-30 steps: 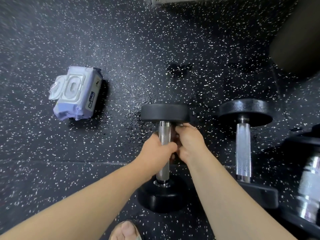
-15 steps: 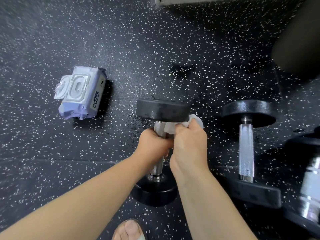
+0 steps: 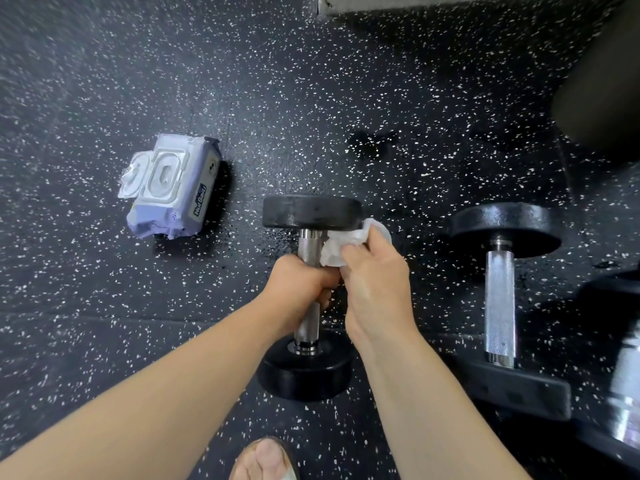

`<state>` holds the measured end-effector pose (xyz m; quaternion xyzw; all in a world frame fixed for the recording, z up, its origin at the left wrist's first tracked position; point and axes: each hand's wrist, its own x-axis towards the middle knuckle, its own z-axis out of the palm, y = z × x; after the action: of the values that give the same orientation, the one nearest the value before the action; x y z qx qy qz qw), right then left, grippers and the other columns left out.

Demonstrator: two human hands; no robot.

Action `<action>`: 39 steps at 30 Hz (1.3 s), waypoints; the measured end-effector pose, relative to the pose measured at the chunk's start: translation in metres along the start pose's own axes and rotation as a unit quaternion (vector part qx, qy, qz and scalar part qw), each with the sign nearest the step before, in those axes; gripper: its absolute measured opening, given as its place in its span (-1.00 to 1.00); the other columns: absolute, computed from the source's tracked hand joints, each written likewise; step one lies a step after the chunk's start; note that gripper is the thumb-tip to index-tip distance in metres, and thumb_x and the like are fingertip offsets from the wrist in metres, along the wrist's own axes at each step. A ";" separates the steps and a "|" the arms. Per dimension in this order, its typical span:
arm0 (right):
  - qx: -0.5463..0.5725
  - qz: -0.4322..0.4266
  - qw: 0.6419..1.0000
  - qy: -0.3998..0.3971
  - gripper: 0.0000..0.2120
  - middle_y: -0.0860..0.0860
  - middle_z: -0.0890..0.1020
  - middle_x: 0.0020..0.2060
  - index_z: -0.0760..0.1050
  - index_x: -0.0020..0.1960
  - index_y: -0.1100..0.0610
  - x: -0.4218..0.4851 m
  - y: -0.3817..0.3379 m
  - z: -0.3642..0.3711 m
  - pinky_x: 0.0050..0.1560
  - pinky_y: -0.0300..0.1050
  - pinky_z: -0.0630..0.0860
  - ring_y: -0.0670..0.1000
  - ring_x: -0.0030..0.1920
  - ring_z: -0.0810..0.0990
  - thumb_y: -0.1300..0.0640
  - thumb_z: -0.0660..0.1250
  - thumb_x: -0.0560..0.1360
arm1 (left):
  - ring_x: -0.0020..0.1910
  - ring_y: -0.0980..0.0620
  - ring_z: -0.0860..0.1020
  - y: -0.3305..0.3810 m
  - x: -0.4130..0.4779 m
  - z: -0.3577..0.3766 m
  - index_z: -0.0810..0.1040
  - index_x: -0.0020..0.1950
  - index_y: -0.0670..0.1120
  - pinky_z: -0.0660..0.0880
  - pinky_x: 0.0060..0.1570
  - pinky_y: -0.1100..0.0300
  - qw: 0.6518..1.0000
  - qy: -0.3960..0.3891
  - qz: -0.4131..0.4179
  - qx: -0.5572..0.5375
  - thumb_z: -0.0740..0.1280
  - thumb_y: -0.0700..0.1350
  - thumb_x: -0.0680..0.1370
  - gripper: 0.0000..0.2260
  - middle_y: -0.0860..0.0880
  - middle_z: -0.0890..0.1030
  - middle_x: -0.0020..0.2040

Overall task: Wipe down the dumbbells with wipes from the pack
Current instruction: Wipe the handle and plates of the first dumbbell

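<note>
A black dumbbell [image 3: 311, 212] with a knurled steel handle lies on the speckled floor in the middle. My left hand [image 3: 300, 289] grips its handle at mid-length. My right hand [image 3: 375, 282] holds a crumpled white wipe [image 3: 343, 242] against the upper handle, just under the far black head. A pack of wipes [image 3: 171, 187], pale purple with its lid flipped open, lies on the floor to the left. A second dumbbell [image 3: 500, 299] lies to the right, untouched.
A third dumbbell [image 3: 627, 386] shows partly at the right edge. A dark rounded object [image 3: 602, 81] fills the upper right corner, and a pale edge [image 3: 398, 3] runs along the top. My sandalled toes [image 3: 265, 460] are at the bottom.
My right hand has slid up the handle toward the far head, and the white wipe now shows above its fingers. The left hand keeps its grip; the dumbbell shifted slightly.
</note>
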<state>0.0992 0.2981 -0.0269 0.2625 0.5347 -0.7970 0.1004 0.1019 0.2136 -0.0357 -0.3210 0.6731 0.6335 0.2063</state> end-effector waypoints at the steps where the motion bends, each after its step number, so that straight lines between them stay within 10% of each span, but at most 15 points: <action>1: -0.014 -0.008 1.000 0.010 -0.73 -0.07 0.61 -0.33 0.54 -0.11 0.17 -0.003 0.000 0.001 -0.16 -0.18 0.52 -0.10 -0.26 0.57 0.46 0.15 0.48 | -0.62 0.05 0.30 0.000 0.000 0.000 0.45 -0.46 -0.15 0.29 -0.53 0.27 1.000 0.000 0.000 -0.001 0.31 -0.45 0.30 -0.76 -0.05 0.37 -0.57; 6: -0.031 0.109 0.993 0.035 -0.71 0.08 0.63 -0.22 0.52 -0.16 0.09 0.021 0.008 0.014 -0.03 0.09 0.57 0.16 -0.11 0.63 0.43 0.17 0.48 | -0.61 0.09 0.33 -0.001 -0.002 -0.004 0.45 -0.47 -0.14 0.29 -0.55 0.27 1.000 -0.020 0.000 -0.011 0.27 -0.53 0.36 -0.66 -0.03 0.42 -0.57; 11: 0.004 0.120 0.993 -0.011 -0.63 0.01 0.58 -0.42 0.50 -0.26 0.12 0.033 0.009 0.009 -0.37 -0.14 0.42 0.00 -0.38 0.47 0.49 0.10 0.51 | -0.58 0.03 0.33 -0.006 0.004 -0.012 0.41 -0.40 -0.14 0.34 -0.48 0.21 0.999 -0.029 -0.016 -0.006 0.28 -0.50 0.36 -0.71 -0.09 0.39 -0.48; 17: -0.015 0.060 0.998 0.014 -0.64 0.03 0.62 -0.27 0.58 -0.22 0.12 0.021 0.007 0.001 -0.15 -0.22 0.50 -0.05 -0.23 0.54 0.53 0.20 0.36 | -0.25 0.10 0.49 -0.006 -0.008 -0.011 0.39 0.06 -0.09 0.35 -0.36 0.26 0.947 0.070 0.102 0.297 0.36 -0.17 0.47 -0.77 0.00 0.52 -0.18; 22: -0.120 -0.007 0.992 0.040 -0.67 0.01 0.67 -0.01 0.59 0.02 0.12 0.002 0.016 -0.001 0.13 -0.07 0.55 -0.04 -0.01 0.60 0.38 0.20 0.39 | -0.47 0.02 0.44 -0.005 -0.001 -0.008 0.50 -0.26 -0.10 0.38 -0.43 0.23 0.967 0.096 0.092 0.217 0.43 -0.10 0.42 -0.85 -0.02 0.51 -0.43; 26: -0.173 -0.069 0.980 0.072 -0.55 -0.23 0.53 0.08 0.44 0.36 0.17 -0.006 0.004 -0.004 0.16 -0.43 0.36 -0.31 0.04 0.49 0.38 0.14 0.51 | -0.52 -0.04 0.39 -0.004 -0.005 0.003 0.55 -0.35 -0.22 0.34 -0.47 0.17 0.994 0.053 0.035 0.089 0.47 -0.19 0.27 -0.85 -0.14 0.47 -0.50; 32: -0.126 0.118 0.984 0.045 -0.65 0.01 0.53 -0.39 0.45 -0.29 0.10 0.026 -0.005 0.001 -0.37 -0.22 0.42 -0.03 -0.37 0.47 0.40 0.09 0.55 | -0.62 0.02 0.29 -0.010 -0.005 0.017 0.44 -0.42 -0.18 0.28 -0.50 0.21 1.000 0.007 -0.003 -0.018 0.31 -0.44 0.31 -0.79 -0.12 0.37 -0.53; 39: -0.015 0.141 0.990 0.018 -0.72 0.01 0.60 -0.44 0.51 -0.29 0.17 0.010 -0.009 -0.010 -0.37 -0.17 0.45 0.01 -0.38 0.54 0.44 0.19 0.48 | -0.61 0.04 0.28 -0.010 -0.002 0.015 0.44 -0.44 -0.14 0.28 -0.51 0.22 1.000 -0.022 0.009 -0.007 0.31 -0.44 0.34 -0.75 -0.07 0.35 -0.56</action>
<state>0.0897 0.3116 -0.0279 0.3479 0.5063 -0.7617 0.2059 0.1082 0.2292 -0.0436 -0.3028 0.6664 0.6471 0.2132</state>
